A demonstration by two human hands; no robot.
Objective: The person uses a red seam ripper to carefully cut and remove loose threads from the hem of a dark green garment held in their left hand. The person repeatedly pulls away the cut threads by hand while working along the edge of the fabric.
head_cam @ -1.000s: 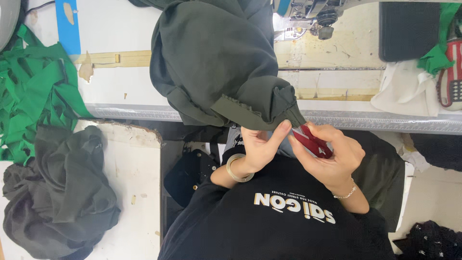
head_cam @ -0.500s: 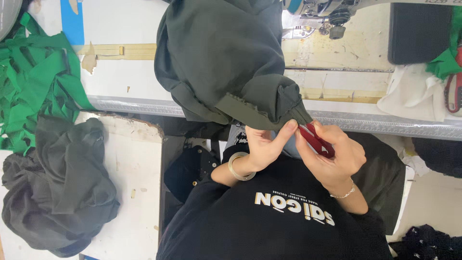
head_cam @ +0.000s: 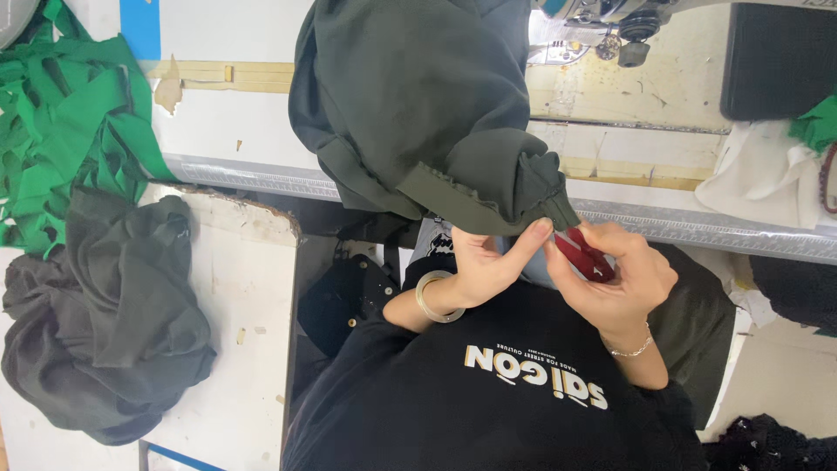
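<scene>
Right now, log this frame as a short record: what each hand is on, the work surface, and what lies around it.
left hand: pinching the ribbed cuff edge of the dark green garment
right hand: gripping red thread snips at the cuff corner
surface: sewing table, sewing machine at top
left side: green fabric scraps; dark garment pile on a white side table
right side: white cloth

Bright even light, soft shadows, sharp focus, slight glare.
</scene>
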